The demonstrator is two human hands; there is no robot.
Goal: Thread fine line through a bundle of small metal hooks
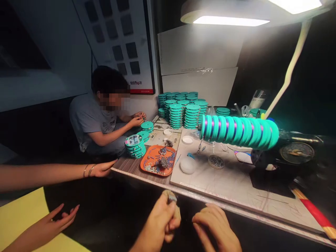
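Note:
Below the table's front edge, my left hand (164, 218) is closed around a small grey metallic piece (172, 198) that shows at the top of the fist; its kind is not clear. To its right, my right hand (219, 229) has curled fingers with the thumb close to the fingertips. Anything between them is too small or hidden to make out. The hands are apart. Nearest on the table is an orange tray (143, 167) with small metal parts and blue-and-silver pieces. Beyond my right hand, a row of teal spools (238, 131) sits on a black machine (294, 152).
Stacked teal spools (175, 115) stand at the back. A white tub (187, 165) and a dish of small beads (216, 161) sit on the board. A seated person (97, 115) works at left; another person's hands (101, 169) reach in. A lamp (225, 17) hangs above.

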